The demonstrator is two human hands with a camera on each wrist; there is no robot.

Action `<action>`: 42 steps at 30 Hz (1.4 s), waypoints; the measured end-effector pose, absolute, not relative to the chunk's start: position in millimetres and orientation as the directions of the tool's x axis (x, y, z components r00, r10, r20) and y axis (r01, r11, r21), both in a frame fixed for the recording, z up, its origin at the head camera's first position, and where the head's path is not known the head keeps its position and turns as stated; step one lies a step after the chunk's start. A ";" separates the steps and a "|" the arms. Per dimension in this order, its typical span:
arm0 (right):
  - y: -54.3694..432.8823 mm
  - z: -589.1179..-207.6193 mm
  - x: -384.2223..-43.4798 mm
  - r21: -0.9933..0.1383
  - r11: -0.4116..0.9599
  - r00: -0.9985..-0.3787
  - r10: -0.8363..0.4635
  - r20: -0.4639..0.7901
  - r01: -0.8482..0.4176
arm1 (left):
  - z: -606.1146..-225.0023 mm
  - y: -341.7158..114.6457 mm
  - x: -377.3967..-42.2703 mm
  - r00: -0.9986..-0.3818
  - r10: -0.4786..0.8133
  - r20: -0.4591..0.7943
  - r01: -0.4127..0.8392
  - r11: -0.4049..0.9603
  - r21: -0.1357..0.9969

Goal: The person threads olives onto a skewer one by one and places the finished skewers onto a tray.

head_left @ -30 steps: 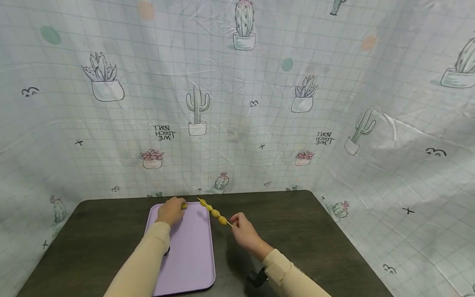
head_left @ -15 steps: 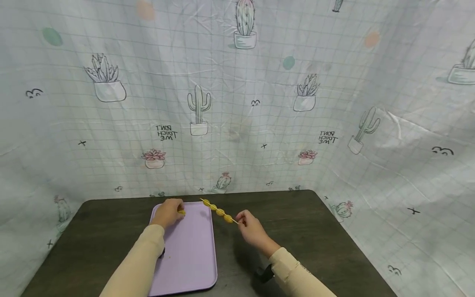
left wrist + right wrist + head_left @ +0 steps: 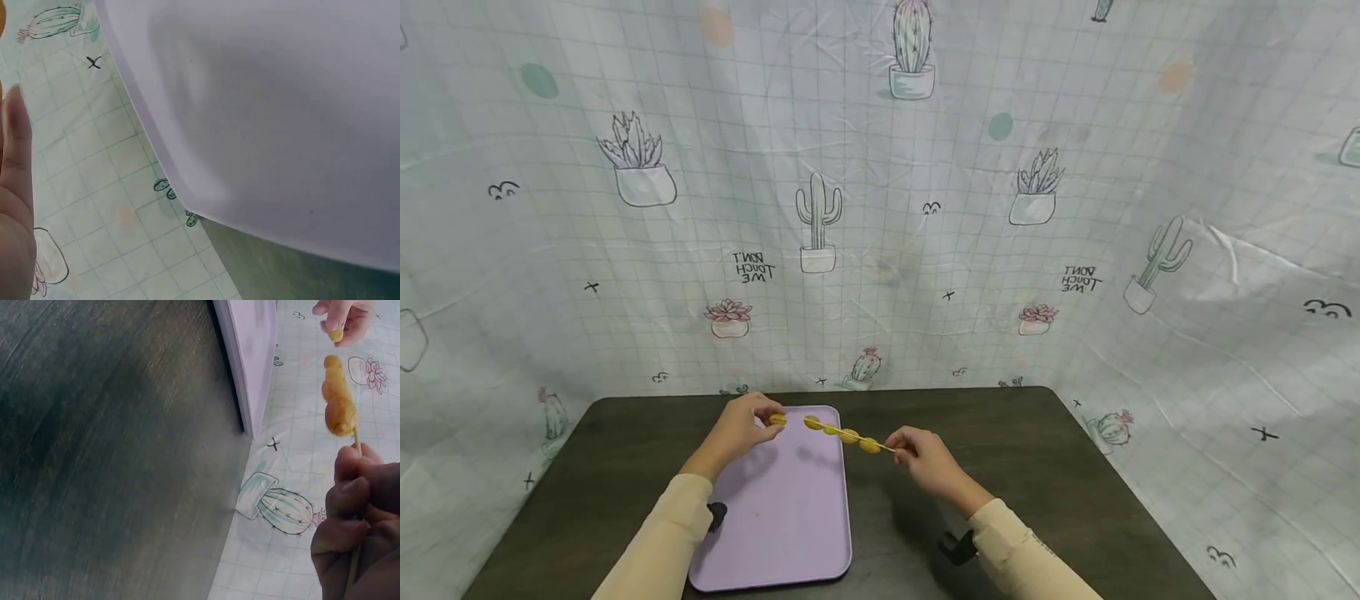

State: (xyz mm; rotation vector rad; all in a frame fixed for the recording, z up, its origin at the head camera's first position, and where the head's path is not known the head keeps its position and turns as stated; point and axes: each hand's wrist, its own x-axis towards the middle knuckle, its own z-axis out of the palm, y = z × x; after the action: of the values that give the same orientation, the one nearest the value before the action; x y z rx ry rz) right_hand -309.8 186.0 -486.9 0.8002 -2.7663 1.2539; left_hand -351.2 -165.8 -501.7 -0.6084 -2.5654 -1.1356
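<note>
My left hand (image 3: 741, 429) pinches a small yellow ball-shaped piece of food (image 3: 778, 419) between thumb and fingers, above the far part of the lilac tray (image 3: 790, 525). In my right hand (image 3: 931, 467) is the lower end of a thin wooden skewer (image 3: 357, 440), gripped with curled fingers. Several yellow balls (image 3: 340, 415) are threaded along it. The skewer slants up to the left, its tip end pointing toward the loose piece, with a small gap between them. In the left wrist view the thumb and palm show at the left edge, and the held piece is mostly cut off.
The tray lies on a dark wooden table (image 3: 1045, 492), left of its middle. Tiny crumbs (image 3: 757, 515) dot the tray. A white curtain printed with cacti (image 3: 880, 250) hangs behind the table and on both sides.
My left hand has turned and lifted, so the yellow piece now shows at its fingertips. The skewer has shifted left over the tray and lies flatter. The head view has swung slightly left.
</note>
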 end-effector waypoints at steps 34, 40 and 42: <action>192.5 -483.5 -300.5 -0.719 0.521 -0.849 -0.495 0.185 -0.460 | -492.5 -163.7 -331.5 -0.880 0.283 0.383 0.476 0.533 0.699; 192.8 -483.4 -298.0 -0.731 0.507 -0.847 -0.499 0.183 -0.456 | -491.5 -162.3 -327.8 -0.877 0.286 0.386 0.481 0.536 0.694; 192.9 -483.7 -297.4 -0.730 0.505 -0.846 -0.501 0.185 -0.459 | -491.8 -162.4 -327.4 -0.879 0.286 0.382 0.477 0.535 0.697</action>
State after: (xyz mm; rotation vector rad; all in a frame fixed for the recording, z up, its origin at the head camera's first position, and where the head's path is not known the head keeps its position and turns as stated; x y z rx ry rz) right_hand -297.4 192.9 -483.7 0.8835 -2.7687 1.3191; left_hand -327.4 -162.4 -491.8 -0.6449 -2.5524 -1.2604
